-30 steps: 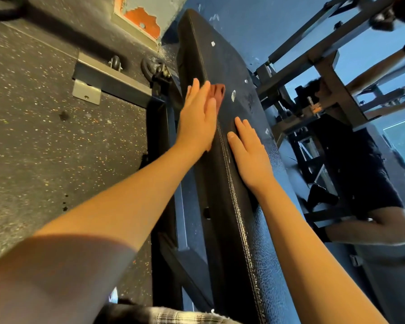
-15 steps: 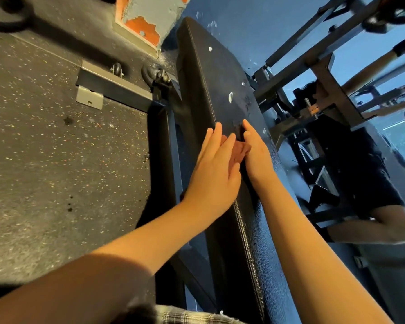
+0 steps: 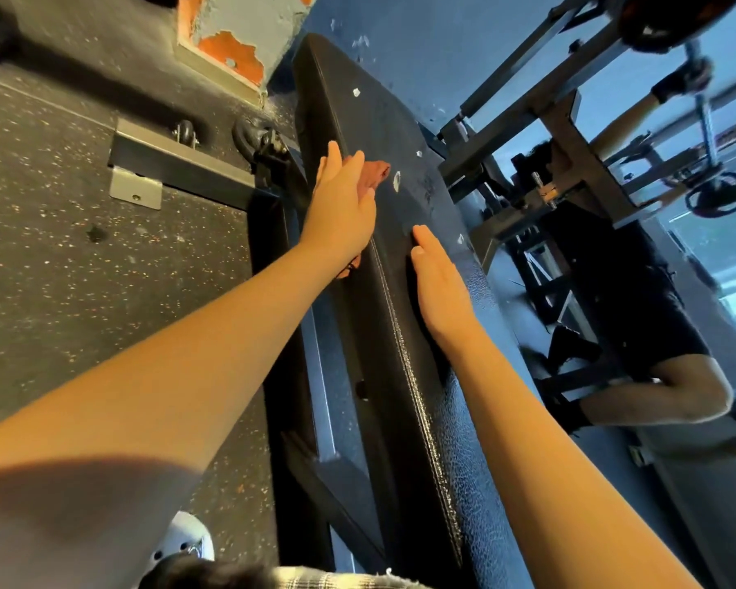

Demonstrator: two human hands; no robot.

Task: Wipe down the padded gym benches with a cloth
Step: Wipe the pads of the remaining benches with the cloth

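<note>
A long black padded bench (image 3: 400, 133) runs away from me down the middle of the view. Small white tears dot its far half. My left hand (image 3: 341, 206) lies flat with straight fingers on a reddish-brown cloth (image 3: 377, 172), pressing it against the pad's left part. The cloth pokes out past my fingertips and below my wrist. My right hand (image 3: 436, 282) rests flat on the pad's right side, fingers straight, a short way nearer me than the left hand.
Speckled rubber floor (image 3: 81, 269) spreads to the left, with the bench's dark steel frame (image 3: 179, 163) and a bolt-down bracket. To the right stands another metal rack (image 3: 527, 121), and a person in dark clothes (image 3: 638, 316) lies under it. A chipped wall corner (image 3: 230, 40) is ahead.
My left hand has slid the cloth away from me up the pad, after pulling it close half a second ago. The right hand has stayed flat on the pad's right side.
</note>
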